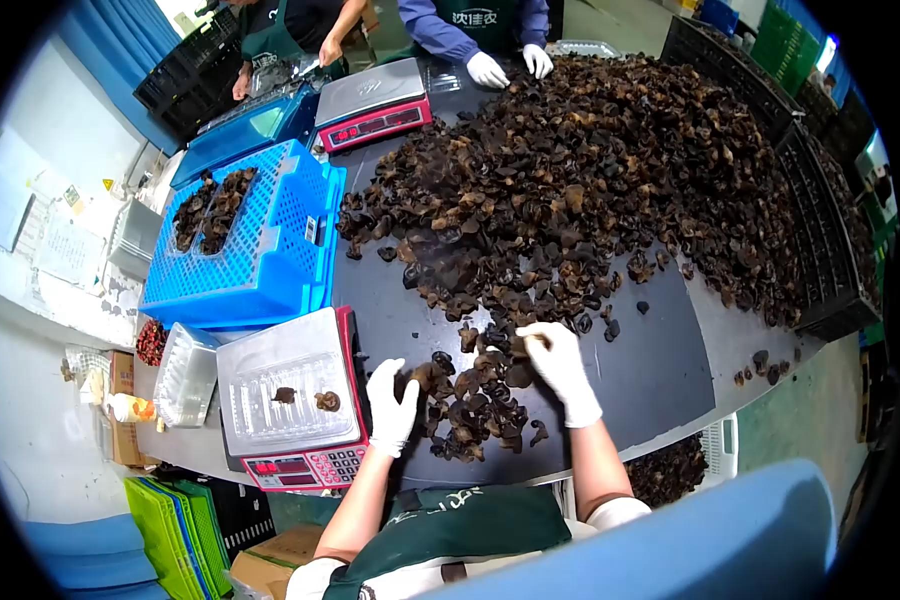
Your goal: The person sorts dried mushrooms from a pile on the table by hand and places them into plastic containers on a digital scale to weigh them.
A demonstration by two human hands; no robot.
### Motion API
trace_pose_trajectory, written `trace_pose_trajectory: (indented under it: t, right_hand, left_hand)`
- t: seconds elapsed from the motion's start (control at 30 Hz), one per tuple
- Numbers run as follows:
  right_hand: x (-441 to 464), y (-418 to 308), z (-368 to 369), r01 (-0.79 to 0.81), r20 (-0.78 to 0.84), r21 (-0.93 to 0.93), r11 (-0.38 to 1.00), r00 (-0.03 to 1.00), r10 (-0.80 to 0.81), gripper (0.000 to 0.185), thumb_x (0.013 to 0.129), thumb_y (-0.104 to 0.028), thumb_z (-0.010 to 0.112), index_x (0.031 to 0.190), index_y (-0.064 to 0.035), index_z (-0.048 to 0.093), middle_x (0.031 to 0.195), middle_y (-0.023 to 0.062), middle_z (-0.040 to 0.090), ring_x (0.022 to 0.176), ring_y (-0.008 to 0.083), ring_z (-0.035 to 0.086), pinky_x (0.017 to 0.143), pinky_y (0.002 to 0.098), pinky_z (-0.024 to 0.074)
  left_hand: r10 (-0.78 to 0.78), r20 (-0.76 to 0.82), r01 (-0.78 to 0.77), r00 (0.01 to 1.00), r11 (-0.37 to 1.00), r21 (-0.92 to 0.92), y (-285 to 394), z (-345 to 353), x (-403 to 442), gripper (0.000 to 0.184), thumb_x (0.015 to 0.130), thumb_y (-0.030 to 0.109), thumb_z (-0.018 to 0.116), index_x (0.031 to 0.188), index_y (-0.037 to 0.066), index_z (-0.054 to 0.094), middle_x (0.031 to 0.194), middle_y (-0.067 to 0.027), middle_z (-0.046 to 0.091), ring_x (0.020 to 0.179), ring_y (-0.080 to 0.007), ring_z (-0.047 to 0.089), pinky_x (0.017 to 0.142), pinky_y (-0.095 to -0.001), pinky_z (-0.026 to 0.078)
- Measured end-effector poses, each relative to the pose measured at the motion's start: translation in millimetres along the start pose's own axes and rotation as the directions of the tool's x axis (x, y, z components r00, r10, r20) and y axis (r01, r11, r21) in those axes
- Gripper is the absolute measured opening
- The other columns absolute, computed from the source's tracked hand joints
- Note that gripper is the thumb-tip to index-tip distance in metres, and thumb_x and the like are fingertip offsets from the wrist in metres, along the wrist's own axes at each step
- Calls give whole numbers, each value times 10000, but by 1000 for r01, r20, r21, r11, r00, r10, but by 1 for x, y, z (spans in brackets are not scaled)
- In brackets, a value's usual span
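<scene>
Both my hands wear white gloves. My left hand is at the left edge of a small pile of wood ear mushrooms, its thumb apart from the fingers. On the pile's far right side, my right hand has its fingers bent around a dark wood ear mushroom. Beyond lies a large heap of wood ear mushrooms. Left of my left hand, a red scale carries a clear plastic tray with two small mushroom pieces in it.
An upturned blue crate holds a filled clear tray. Behind it stands a second scale. Stacked clear trays sit at left. Black crates border the heap at right. Across the table, a co-worker's gloved hands touch the heap; another person stands at left.
</scene>
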State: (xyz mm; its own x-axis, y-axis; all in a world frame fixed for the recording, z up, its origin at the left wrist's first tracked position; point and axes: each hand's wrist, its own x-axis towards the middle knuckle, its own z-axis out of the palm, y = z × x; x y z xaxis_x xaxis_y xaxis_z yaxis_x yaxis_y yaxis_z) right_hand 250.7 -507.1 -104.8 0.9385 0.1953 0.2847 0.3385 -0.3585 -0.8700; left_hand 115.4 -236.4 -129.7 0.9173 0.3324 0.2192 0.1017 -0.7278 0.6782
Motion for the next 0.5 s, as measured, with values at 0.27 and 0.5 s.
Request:
trace_pose_trajectory:
  t: [0.27, 0.5]
  right_hand:
    - [-56, -4, -135, -85, -198, 871, -485, 841, -503, 125, 831, -262, 632, 886, -186, 714, 692, 7, 704, 630, 181, 624, 746, 383, 431]
    - [-31, -65, -41, -340, 317, 283, 897, 916, 247, 150, 811, -176, 699, 892, -58, 742, 830, 85, 700, 759, 201, 662, 700, 320, 520]
  left_hand:
    - [-158, -28, 159, 987, 946, 281, -25, 27, 3, 575, 880, 305, 651, 1386, 88, 486, 1472, -286, 349, 1348, -518, 294, 1127, -554, 239]
    - [-77, -8, 77, 997, 978, 192, -34, 30, 6, 541, 892, 296, 649, 1352, 48, 512, 1344, -266, 475, 1285, -431, 401, 1092, -496, 312]
